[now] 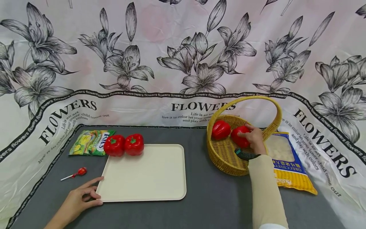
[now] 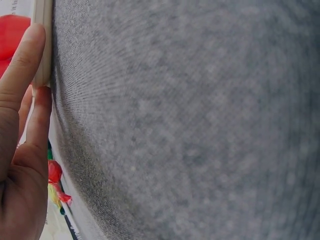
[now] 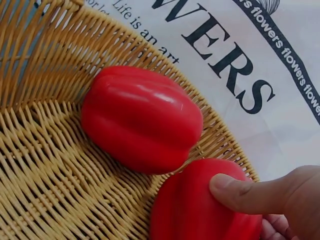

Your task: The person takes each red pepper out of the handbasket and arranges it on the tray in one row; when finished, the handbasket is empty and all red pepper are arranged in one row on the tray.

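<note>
My right hand [image 1: 255, 137] reaches into a yellow wicker basket [image 1: 213, 152] and grips a red bell pepper [image 1: 240, 136]. In the right wrist view the thumb [image 3: 240, 192] presses on that pepper's side; the other fingers are mostly hidden. Beside it in the basket lies a second red bell pepper [image 3: 142, 117]. My left hand [image 1: 78, 200] rests at the near left corner of a cream tray [image 1: 148, 175], fingers and thumb spread and touching its rim. Two more red bell peppers, one [image 1: 114, 145] left of the other [image 1: 134, 144], sit side by side at the tray's far left corner.
A green and yellow candy bag [image 1: 88, 143] lies behind the tray's left side. A red lollipop [image 1: 81, 171] lies left of the tray. Right of the basket is a blue and yellow pasta bag [image 1: 288, 162], partly behind my forearm. The basket's tall handle [image 1: 243, 99] arches above the peppers.
</note>
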Demonstrator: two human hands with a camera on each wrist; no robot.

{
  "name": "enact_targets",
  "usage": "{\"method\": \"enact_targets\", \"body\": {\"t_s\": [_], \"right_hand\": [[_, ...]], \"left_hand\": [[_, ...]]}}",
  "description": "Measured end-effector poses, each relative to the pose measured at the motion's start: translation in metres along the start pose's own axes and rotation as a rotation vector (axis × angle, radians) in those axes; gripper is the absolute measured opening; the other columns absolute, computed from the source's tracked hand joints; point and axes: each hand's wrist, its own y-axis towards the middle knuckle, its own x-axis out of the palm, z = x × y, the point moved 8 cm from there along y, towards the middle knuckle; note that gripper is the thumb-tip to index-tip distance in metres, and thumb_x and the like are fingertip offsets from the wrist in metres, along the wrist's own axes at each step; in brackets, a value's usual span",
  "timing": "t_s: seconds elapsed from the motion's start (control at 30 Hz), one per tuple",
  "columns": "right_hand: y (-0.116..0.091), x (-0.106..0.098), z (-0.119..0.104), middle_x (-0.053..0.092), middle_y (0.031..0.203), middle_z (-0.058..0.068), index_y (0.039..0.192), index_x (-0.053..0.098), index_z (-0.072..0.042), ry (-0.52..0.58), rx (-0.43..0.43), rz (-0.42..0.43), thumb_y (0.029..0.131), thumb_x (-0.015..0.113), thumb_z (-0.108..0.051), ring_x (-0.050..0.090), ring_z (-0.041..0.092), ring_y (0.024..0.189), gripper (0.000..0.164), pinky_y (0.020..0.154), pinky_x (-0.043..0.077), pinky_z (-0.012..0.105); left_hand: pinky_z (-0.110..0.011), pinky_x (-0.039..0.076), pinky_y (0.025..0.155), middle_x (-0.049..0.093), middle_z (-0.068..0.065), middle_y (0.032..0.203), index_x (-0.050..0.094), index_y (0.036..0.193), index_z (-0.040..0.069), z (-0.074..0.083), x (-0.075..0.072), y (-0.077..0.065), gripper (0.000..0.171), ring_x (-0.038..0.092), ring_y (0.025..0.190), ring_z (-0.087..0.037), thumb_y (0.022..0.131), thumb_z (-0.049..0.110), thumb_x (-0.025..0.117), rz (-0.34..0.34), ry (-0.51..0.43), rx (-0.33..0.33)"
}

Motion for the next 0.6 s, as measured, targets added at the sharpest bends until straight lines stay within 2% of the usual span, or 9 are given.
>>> {"method": "enact_targets", "body": {"t_s": [0.13, 0.3, 0.4, 0.5, 0.6], "right_hand": [[-0.001, -0.003, 0.003, 0.025, 0.150, 0.029, 0.147, 0.031, 0.000, -0.018, 0.010, -0.022, 0.090, 0.064, -0.003, 0.029, 0.046, 0.132, 0.067, 0.104, 0.035, 0.055], [-0.006, -0.006, 0.002, 0.027, 0.148, 0.031, 0.147, 0.027, 0.002, -0.024, 0.011, -0.080, 0.090, 0.063, -0.004, 0.031, 0.046, 0.131, 0.068, 0.103, 0.037, 0.053], [-0.008, -0.008, 0.002, 0.028, 0.147, 0.030, 0.147, 0.028, 0.002, -0.042, 0.010, -0.111, 0.090, 0.065, -0.005, 0.031, 0.046, 0.131, 0.068, 0.103, 0.037, 0.052], [-0.009, -0.010, 0.000, 0.028, 0.147, 0.030, 0.145, 0.029, 0.002, -0.065, -0.024, -0.154, 0.088, 0.068, -0.005, 0.031, 0.047, 0.130, 0.070, 0.104, 0.037, 0.053], [-0.012, -0.010, -0.003, 0.025, 0.148, 0.031, 0.146, 0.025, 0.002, -0.063, -0.087, -0.234, 0.086, 0.069, -0.002, 0.030, 0.047, 0.130, 0.074, 0.104, 0.035, 0.054]], "left_hand": [[-0.011, 0.050, 0.071, 0.060, -0.007, 0.127, 0.062, 0.066, 0.028, 0.002, 0.002, 0.000, 0.027, 0.056, 0.096, 0.009, 0.062, 0.024, 0.088, -0.001, 0.003, 0.010], [-0.012, 0.050, 0.073, 0.058, -0.013, 0.129, 0.063, 0.067, 0.024, 0.002, 0.005, 0.000, 0.025, 0.056, 0.097, 0.006, 0.063, 0.023, 0.088, -0.039, 0.004, -0.038], [-0.012, 0.050, 0.072, 0.058, -0.014, 0.129, 0.063, 0.067, 0.023, 0.003, 0.004, -0.001, 0.026, 0.057, 0.096, 0.005, 0.062, 0.021, 0.088, -0.031, 0.011, -0.045], [-0.011, 0.050, 0.072, 0.058, -0.013, 0.128, 0.063, 0.067, 0.023, 0.004, 0.004, -0.002, 0.026, 0.056, 0.094, 0.007, 0.061, 0.021, 0.088, -0.023, 0.023, -0.040], [-0.011, 0.050, 0.072, 0.058, -0.013, 0.129, 0.063, 0.067, 0.023, 0.003, 0.004, -0.003, 0.026, 0.056, 0.094, 0.007, 0.062, 0.022, 0.088, -0.032, 0.033, -0.047]]}}
